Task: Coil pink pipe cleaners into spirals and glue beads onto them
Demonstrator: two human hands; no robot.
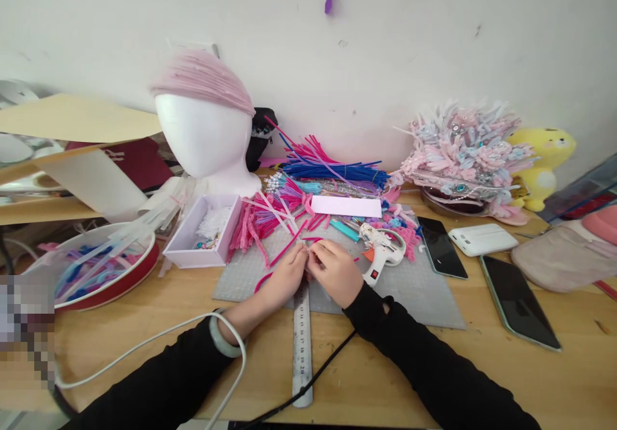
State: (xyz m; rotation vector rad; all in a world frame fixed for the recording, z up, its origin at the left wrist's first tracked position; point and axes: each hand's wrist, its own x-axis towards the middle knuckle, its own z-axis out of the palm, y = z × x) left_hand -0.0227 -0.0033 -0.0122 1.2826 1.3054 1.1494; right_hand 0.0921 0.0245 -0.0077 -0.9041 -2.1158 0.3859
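Note:
My left hand [288,272] and my right hand [335,270] meet over the grey mat [421,301], fingers pinched together. A magenta pipe cleaner [290,245] sticks out from between the fingertips, and more of the same colour shows beside both hands. Something small and whitish seems to sit at the pinch, mostly hidden by the fingers. Under my hands lies a steel ruler [303,346], its far end covered. Just right of my right hand rests a white glue gun [383,256], near a teal stick-like piece [344,229].
Bundled pipe cleaners [337,171] lie behind the mat. On the left stand a lilac box [202,258] of beads, a red-rimmed bowl [144,266] and a white foam head [205,137]. Phones [520,301] lie to the right. A white cable [168,332] loops over my left wrist.

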